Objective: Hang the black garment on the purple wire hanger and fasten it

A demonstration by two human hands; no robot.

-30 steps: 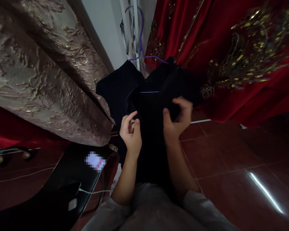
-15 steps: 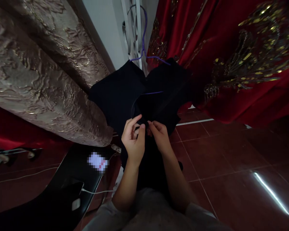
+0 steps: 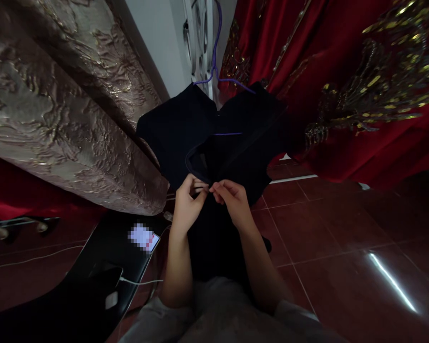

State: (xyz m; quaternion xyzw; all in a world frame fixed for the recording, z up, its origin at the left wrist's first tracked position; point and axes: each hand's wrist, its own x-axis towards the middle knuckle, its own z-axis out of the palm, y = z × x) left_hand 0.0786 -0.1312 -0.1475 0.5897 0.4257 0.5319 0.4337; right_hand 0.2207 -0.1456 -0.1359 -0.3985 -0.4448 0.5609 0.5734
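We stand on a glossy dark red tiled floor (image 3: 343, 247). On it at our left sits a black stool (image 3: 103, 267), carrying a phone (image 3: 143, 238) and a white charging cable (image 3: 139, 283). Another white cable (image 3: 32, 259) trails across the tiles further left.

Left of the black garment on a purple wire hanger (image 3: 214, 138), bronze brocade fabric (image 3: 64, 109) crowds close; right, red gold-embroidered cloth (image 3: 350, 85) blocks; below-right, bare red tiled floor (image 3: 343, 247).

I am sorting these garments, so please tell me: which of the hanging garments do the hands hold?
The black garment on the purple hanger. Left hand and right hand both pinch its front edge; the red embroidered dress and beige brocade fabric hang untouched.
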